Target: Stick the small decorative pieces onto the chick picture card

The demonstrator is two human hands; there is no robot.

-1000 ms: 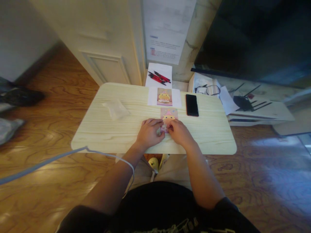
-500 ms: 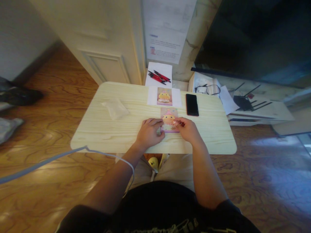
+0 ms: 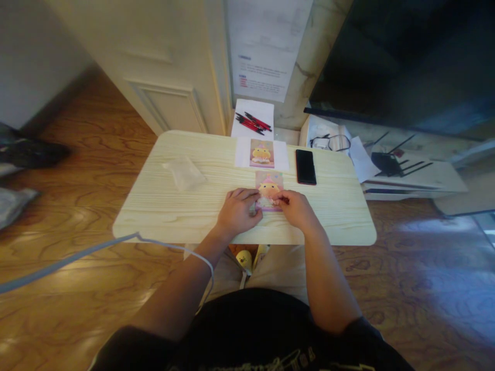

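Observation:
A small picture card (image 3: 269, 178) with a yellow cartoon figure in a pink hat lies on the pale wooden table (image 3: 154, 206) before me. My left hand (image 3: 240, 210) rests at its left side, fingers stretched out and thumb apart, touching its edge. At the card's lower right, my right hand (image 3: 296, 206) is closed in a pinch over the surface. Something small and pinkish shows at those fingertips, too small to name. Both hands partly cover the card. Just beyond it, a similar picture (image 3: 262, 153) lies on white paper (image 3: 282, 155).
A black phone (image 3: 306, 167) lies to the right, and a clear plastic bag (image 3: 184, 173) to the left. Several red and black pens (image 3: 253, 122) rest on paper behind the table. Glasses (image 3: 331, 141) are at the back right. A grey cable (image 3: 77, 256) crosses my left forearm.
My right hand has shifted slightly left and down over the card, its pinched fingers now nearer the lower middle. My left hand has stayed put.

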